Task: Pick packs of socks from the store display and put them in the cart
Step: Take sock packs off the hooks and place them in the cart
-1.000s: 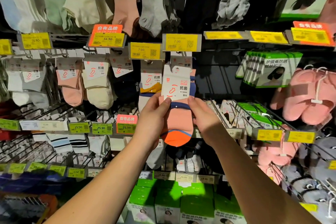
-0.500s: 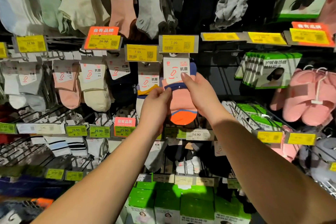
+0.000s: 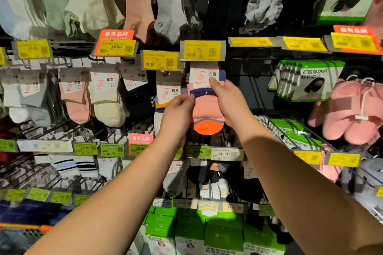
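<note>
A pack of pink socks [image 3: 207, 107] with a navy cuff, an orange toe and a white card label sits high on the display, its top tucked under the yellow 7.99 price tag [image 3: 202, 50]. My left hand [image 3: 177, 116] pinches the pack's left edge at the navy band. My right hand [image 3: 230, 103] grips its right side, thumb on the lower edge of the label. The hook itself is hidden behind the tag. No cart is in view.
Rows of hanging sock packs [image 3: 107, 97] fill the left and upper racks. Green mask boxes [image 3: 308, 80] and pink slippers [image 3: 356, 109] hang at the right. Green boxes [image 3: 207, 232] stand along the bottom. Wire hooks with price tags stick out toward me.
Both hands have raised the pink sock pack upward, from well below the 7.99 tag to right under it. My right thumb now lies on the card label.
</note>
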Demonstrator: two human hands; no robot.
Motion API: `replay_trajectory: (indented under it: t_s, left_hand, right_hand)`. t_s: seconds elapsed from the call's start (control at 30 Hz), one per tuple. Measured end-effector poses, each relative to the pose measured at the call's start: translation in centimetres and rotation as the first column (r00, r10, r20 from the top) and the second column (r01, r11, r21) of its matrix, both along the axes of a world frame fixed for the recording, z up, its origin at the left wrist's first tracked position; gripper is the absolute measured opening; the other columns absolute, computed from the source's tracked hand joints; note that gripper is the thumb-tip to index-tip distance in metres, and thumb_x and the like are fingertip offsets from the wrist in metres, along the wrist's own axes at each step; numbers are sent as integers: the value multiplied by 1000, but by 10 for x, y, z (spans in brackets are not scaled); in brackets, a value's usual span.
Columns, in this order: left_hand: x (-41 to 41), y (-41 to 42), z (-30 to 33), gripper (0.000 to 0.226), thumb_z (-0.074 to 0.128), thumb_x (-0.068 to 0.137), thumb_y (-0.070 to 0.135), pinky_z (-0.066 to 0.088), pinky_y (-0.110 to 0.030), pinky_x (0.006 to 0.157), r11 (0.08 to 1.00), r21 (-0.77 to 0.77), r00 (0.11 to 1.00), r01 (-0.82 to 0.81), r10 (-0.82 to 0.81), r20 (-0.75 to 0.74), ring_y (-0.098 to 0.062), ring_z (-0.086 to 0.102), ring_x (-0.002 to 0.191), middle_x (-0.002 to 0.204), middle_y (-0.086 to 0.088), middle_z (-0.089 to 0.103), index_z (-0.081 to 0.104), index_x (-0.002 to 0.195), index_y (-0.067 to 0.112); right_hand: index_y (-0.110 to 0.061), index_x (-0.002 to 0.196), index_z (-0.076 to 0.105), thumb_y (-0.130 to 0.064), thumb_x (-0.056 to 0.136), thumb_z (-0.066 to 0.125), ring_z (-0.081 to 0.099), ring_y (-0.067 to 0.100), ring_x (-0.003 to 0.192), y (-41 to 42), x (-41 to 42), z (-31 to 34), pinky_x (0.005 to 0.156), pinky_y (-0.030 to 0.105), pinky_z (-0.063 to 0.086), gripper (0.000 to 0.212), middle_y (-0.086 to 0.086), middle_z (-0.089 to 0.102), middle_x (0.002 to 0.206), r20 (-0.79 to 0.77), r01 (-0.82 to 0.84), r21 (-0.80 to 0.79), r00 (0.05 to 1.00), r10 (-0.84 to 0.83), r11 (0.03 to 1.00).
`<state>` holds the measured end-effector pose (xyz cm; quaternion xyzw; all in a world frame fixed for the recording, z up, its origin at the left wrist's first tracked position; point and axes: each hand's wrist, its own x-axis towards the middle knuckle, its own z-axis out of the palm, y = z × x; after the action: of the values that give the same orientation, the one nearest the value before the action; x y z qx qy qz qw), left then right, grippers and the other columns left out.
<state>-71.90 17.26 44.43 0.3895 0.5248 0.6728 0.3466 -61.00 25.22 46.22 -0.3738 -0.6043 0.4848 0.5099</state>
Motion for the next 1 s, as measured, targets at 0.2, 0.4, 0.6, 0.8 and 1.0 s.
replay_trajectory:
  t_s: [0.2,0.4,0.6,0.8,1.0]
  left_hand:
    - [-3,3,-5,10,53,102,18,48,-26,59,992,-122,999,20,-25,-45,-20,61,68,79,-2,67,61,98,14]
    - [-5,5,-6,6,53,91,7,45,-38,73,978,-207,995,6,-27,-95,-26,57,81,84,-12,60,55,88,12]
    - [-8,4,-13,7,54,94,16,38,-33,67,965,-263,981,-9,-42,-190,-25,54,78,95,-13,64,59,99,17]
    - [-16,-25,-36,15,55,96,22,39,-30,65,968,-239,956,-73,0,-295,-17,56,78,88,2,61,60,111,19]
    - [4,-60,-102,10,60,92,28,38,-29,66,945,-297,916,135,-233,-325,-12,54,70,74,4,58,62,85,21]
  right_hand:
    - [-16,99,66,-47,97,56,67,26,95,20,-3,-7,85,44,55,33,6,71,100,186,148,45,971,-153,988]
    - [-8,92,57,-57,99,47,57,30,89,32,-10,-3,55,33,32,50,7,58,88,519,270,205,785,-338,941]
    - [-3,123,59,-64,97,40,61,36,109,31,-12,-6,71,35,39,69,17,64,121,626,305,181,697,-349,935]
    - [-11,129,51,-61,93,52,55,30,118,-20,14,-36,96,42,46,61,10,55,130,485,335,179,788,-379,925]
    - [-18,104,55,-30,99,59,55,13,81,-115,76,-128,70,17,38,13,2,58,98,463,326,76,825,-323,942]
